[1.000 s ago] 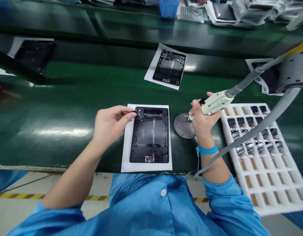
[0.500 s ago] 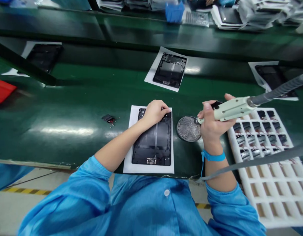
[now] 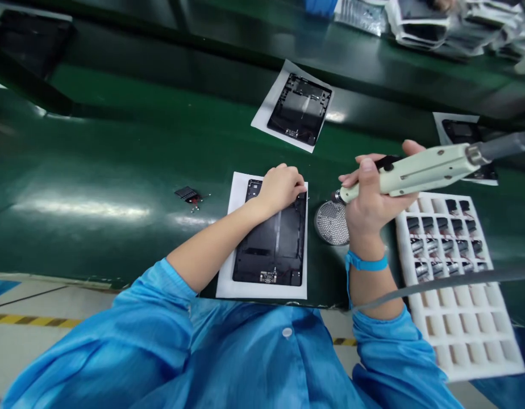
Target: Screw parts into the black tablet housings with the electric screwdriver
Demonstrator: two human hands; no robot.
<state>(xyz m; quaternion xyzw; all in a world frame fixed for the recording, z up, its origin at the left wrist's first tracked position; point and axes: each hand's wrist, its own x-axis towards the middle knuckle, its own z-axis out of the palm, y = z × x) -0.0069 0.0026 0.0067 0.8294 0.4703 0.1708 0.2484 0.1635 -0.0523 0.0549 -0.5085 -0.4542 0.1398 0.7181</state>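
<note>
My left hand (image 3: 282, 190) rests on the upper right of a black tablet back housing (image 3: 273, 250), its fingers curled over the edge and hiding what lies beneath. The housing lies on a white paper sheet (image 3: 226, 255). My right hand (image 3: 369, 199) is shut around a pale green corded hand tool (image 3: 416, 170), with the metal tip close above a round perforated metal disc (image 3: 330, 224). A small black part with red wires (image 3: 186, 194) lies on the belt left of the paper, with tiny bits beside it.
A white foam tray (image 3: 420, 307) at right holds several wired components (image 3: 437, 244) in its upper rows. Another housing on paper (image 3: 299, 108) lies farther along the green belt (image 3: 117, 142). A grey cable (image 3: 450, 280) crosses my right forearm. Stacked items (image 3: 433, 23) lie beyond.
My left hand has let go of the small black part, which now lies on the belt, and has moved onto the housing. The tool has risen slightly, and the view has tilted.
</note>
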